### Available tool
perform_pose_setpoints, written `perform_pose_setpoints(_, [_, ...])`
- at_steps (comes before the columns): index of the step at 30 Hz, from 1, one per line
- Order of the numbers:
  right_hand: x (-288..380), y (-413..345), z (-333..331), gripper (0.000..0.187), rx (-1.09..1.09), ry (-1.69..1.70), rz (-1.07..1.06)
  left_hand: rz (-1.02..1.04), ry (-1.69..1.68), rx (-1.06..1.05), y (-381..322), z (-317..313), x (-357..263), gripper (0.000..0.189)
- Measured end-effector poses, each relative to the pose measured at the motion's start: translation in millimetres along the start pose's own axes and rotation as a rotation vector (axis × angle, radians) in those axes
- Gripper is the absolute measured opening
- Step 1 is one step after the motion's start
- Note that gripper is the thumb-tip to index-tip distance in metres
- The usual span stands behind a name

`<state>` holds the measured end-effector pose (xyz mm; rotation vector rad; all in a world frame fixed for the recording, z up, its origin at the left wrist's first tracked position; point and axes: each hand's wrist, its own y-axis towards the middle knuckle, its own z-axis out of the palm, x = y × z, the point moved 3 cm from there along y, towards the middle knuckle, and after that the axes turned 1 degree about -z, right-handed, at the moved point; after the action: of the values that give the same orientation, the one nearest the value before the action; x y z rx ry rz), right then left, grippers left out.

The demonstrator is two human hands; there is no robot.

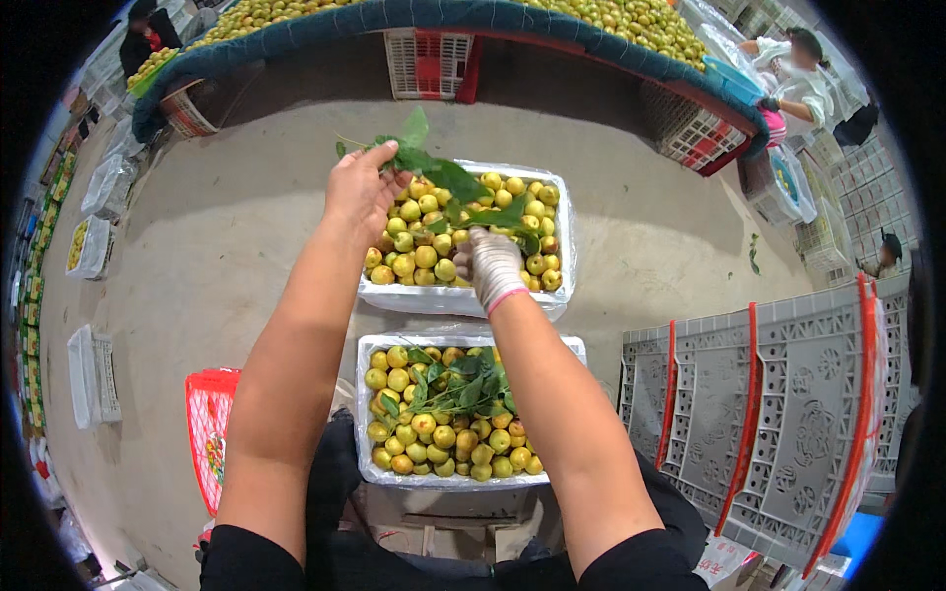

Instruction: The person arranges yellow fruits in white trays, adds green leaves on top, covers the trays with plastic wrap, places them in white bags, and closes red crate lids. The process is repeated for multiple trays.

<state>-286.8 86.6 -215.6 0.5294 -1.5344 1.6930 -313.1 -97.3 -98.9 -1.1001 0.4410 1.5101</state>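
Observation:
My bare left hand (363, 185) pinches a green leafy sprig (415, 154) above the far left corner of a crate. In a white knit glove with a pink cuff, my right hand (494, 267) grips green leaves (506, 216) low over the same crate; its fingertips are partly hidden. That far crate (567, 247), lined with clear plastic, is full of yellow-green jujubes (425, 257), some blushed red. Closer to me stands a second lined crate (451, 482) of jujubes. A bunch of leafy sprigs (467, 390) lies on its fruit, partly covered by my right forearm.
Grey plastic crates (783, 428) with red edges are stacked at the right. A red mesh basket (207, 428) is at left. Beyond the floor, a blue-padded table (547, 22) bears heaped jujubes. One person (802, 85) works at its right end, another (148, 37) at far left.

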Motion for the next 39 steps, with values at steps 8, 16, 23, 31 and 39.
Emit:
perform_pose_setpoints(8, [-39,-44,-35,0.031,0.179,-0.41,-0.152,-0.298,0.038,-0.166,59,-65,112,0.04])
perform_pose_setpoints(16, [7,-79,-124,0.028,0.237,-1.003,-0.556,-0.192,0.79,0.086,-39,-77,80,0.039])
perform_pose_setpoints(23, [-44,-148,-107,0.062,0.505,-1.91,-0.805,0.114,1.65,0.79,-174,-75,118,0.039])
perform_pose_setpoints(31, [-61,-171,-120,0.025,0.458,-1.656,-0.975,0.629,1.817,0.677,-229,-101,149,0.024])
perform_pose_setpoints(39, [-142,-220,-151,0.013,0.564,-1.938,-0.991,0.577,1.814,0.654,-270,-135,151,0.017])
